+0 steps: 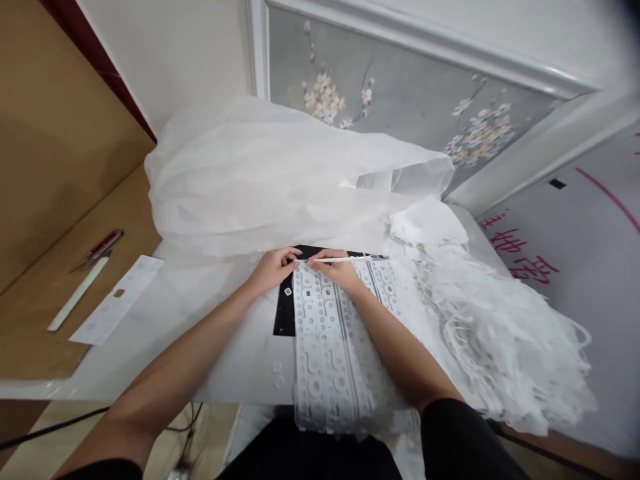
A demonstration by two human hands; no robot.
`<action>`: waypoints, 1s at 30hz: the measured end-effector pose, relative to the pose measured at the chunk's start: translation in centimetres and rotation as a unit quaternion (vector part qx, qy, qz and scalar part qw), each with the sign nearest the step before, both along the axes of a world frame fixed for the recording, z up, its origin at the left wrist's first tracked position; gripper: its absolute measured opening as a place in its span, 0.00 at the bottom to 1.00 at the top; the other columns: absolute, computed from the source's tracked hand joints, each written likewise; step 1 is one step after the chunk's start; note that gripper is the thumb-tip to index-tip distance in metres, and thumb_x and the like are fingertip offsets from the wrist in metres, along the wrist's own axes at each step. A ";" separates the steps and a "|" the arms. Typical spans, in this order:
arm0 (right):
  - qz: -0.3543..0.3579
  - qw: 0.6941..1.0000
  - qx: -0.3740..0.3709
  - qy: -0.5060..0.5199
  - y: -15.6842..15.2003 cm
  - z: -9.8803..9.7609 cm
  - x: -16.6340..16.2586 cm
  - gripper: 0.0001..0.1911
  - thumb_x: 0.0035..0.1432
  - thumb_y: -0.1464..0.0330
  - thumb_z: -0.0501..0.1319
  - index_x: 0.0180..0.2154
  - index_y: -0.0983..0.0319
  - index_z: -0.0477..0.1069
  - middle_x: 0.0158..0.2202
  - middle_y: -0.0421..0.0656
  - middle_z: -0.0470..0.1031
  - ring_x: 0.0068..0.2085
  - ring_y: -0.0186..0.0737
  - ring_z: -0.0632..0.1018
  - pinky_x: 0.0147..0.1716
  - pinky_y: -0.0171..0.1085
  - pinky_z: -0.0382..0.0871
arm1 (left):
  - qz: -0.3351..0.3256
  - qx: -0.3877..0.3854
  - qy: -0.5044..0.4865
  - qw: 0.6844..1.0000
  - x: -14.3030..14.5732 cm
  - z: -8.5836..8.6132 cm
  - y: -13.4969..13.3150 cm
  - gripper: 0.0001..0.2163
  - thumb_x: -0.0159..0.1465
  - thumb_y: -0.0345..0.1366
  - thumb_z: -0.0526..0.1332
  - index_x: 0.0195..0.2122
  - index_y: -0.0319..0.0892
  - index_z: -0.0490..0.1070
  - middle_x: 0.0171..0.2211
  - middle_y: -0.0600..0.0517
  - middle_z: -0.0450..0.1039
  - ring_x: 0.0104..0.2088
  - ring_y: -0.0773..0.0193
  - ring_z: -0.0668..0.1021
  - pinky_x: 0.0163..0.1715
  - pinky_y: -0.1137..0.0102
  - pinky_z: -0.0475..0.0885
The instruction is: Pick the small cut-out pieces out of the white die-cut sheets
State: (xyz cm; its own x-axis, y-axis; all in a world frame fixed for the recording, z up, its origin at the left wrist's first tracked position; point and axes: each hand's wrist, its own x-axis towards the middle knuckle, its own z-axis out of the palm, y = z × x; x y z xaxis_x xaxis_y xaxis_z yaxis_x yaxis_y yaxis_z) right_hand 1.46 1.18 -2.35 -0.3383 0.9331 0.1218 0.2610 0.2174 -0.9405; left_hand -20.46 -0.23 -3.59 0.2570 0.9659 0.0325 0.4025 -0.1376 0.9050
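Note:
A white sheet with a grey cut-out pattern [320, 333] lies over a black mat [285, 317] and hangs past the table's front edge. My left hand [273, 270] is closed in a pinch at the sheet's far left corner. Close beside it, my right hand [337, 270] rests over the sheet's far edge, with thumb and fingers pinched on a thin white strip [355, 259]. That strip runs to the right along the far edge. On the mat, left of the sheet, sits a small white cut-out piece [287, 291].
A large white plastic bag [260, 180] fills the table's back. Tangled white waste strips [500, 333] are heaped at right. At left lie a white card [120, 300], a pale flat stick [80, 293] and a red utility knife [104, 245] on cardboard. A framed flower picture [400, 73] stands behind.

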 end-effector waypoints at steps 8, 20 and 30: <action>0.006 1.000 0.016 -0.018 -0.1 -0.1 -0.1 0.10 0.56 0.61 0.68 0.34 0.61 0.81 0.33 0.45 0.83 0.34 0.41 0.80 0.35 0.37 0.72 | 0.004 -0.003 -0.016 1.000 0.0 -0.1 0.0 0.18 0.62 0.40 0.62 0.51 0.40 0.76 0.38 0.50 0.78 0.26 0.69 0.71 0.30 0.72 0.68; 0.060 0.958 0.256 -0.110 -0.4 -0.5 -0.3 0.09 0.64 0.61 0.62 0.39 0.59 0.78 0.47 0.48 0.80 0.48 0.43 0.79 0.50 0.43 0.73 | -0.011 -0.080 -0.117 0.990 0.1 0.3 -0.1 0.21 0.61 0.41 0.64 0.54 0.37 0.72 0.37 0.48 0.76 0.22 0.70 0.73 0.19 0.76 0.69; 0.087 0.891 0.373 -0.246 -1.0 0.1 -0.1 0.11 0.70 0.67 0.55 0.46 0.61 0.75 0.41 0.49 0.82 0.44 0.43 0.81 0.46 0.43 0.72 | 0.008 -0.092 -0.160 0.983 0.3 0.7 -0.1 0.20 0.60 0.40 0.66 0.52 0.35 0.72 0.35 0.48 0.76 0.21 0.72 0.72 0.19 0.77 0.67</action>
